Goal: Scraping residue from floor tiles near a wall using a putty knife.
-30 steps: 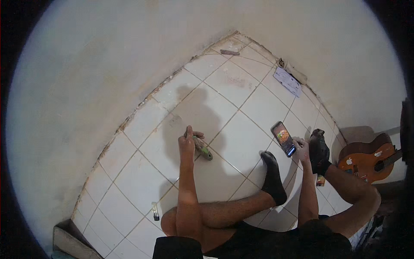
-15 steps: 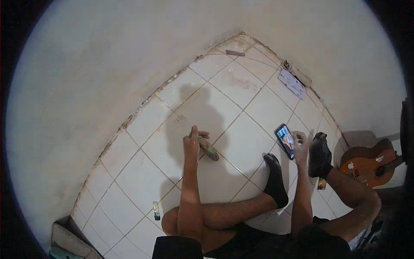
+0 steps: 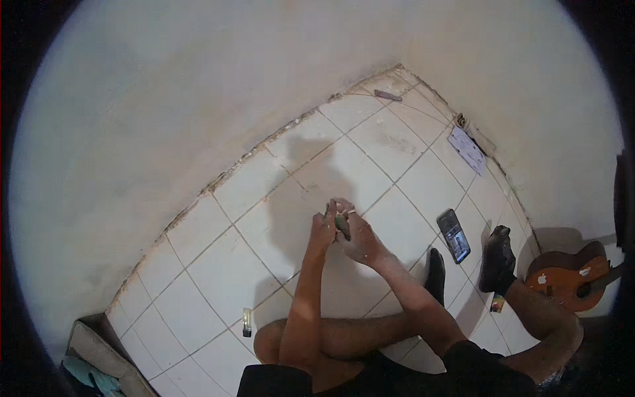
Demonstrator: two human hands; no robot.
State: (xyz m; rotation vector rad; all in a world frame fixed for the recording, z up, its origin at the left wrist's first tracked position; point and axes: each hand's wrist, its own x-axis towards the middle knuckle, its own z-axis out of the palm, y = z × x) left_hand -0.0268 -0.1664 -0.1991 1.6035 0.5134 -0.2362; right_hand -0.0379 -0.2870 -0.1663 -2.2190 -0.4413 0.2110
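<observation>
I sit on a white tiled floor (image 3: 264,198) with my legs crossed in front of me. My left hand (image 3: 323,229) and my right hand (image 3: 357,235) meet out in front, both closed around a small dark green object (image 3: 342,225) held just above the tiles. What the object is stays too small to tell. A phone (image 3: 454,235) with a lit screen lies on the floor to the right, beside my feet in black socks (image 3: 497,259).
A small ukulele (image 3: 569,278) leans at the right wall. A sheet of paper (image 3: 467,149) lies near the far corner, with a small dark bar (image 3: 387,96) beyond it. A lighter-like item (image 3: 247,322) lies at lower left, near a cardboard box (image 3: 92,354).
My right hand left the phone on the floor and came over to join my left hand on the green object. The left hand lifted the object off the tiles.
</observation>
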